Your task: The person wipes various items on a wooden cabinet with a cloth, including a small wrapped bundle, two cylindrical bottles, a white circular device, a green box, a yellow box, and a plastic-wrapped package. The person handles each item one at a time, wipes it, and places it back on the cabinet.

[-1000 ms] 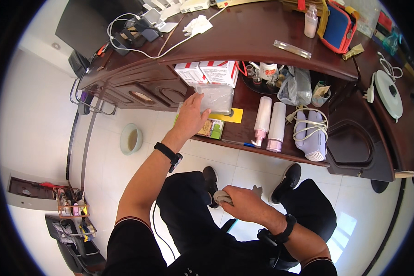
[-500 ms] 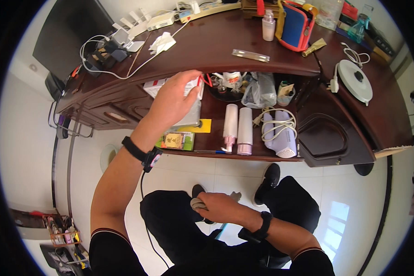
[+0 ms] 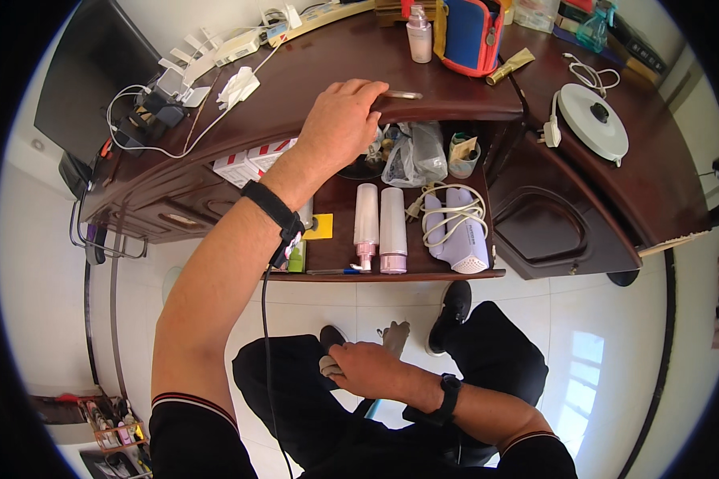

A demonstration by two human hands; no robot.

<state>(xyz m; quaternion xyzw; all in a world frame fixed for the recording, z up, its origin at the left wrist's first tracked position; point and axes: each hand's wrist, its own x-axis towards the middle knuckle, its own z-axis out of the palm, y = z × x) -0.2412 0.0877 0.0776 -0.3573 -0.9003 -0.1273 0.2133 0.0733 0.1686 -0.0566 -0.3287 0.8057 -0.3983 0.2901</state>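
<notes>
My left hand (image 3: 342, 120) reaches over the front edge of the desktop, its curved fingers apart from the thumb. The fingertips cover the left end of a slim clear packet (image 3: 403, 95) lying on the wood. Low over my lap, my right hand (image 3: 367, 369) is closed round a bunched grey cloth (image 3: 395, 337), part of which sticks out beyond the hand. Below my left forearm, an open compartment holds two pinkish-white pump bottles (image 3: 366, 223) lying side by side. A lilac hair dryer (image 3: 461, 239) with its cord wound over it lies to their right.
A pink bottle (image 3: 419, 36) and a blue-red pouch (image 3: 470, 36) stand on the desktop, with a gold tube (image 3: 510, 67) beside them. A white kettle base (image 3: 593, 124) sits at right. White cables and a power strip (image 3: 319, 21) run along the back. A cabinet door (image 3: 563, 223) hangs open.
My left hand has moved right and upward from above the compartment's left side to the clear packet. My right hand keeps hold of the grey cloth. The view has shifted slightly right.
</notes>
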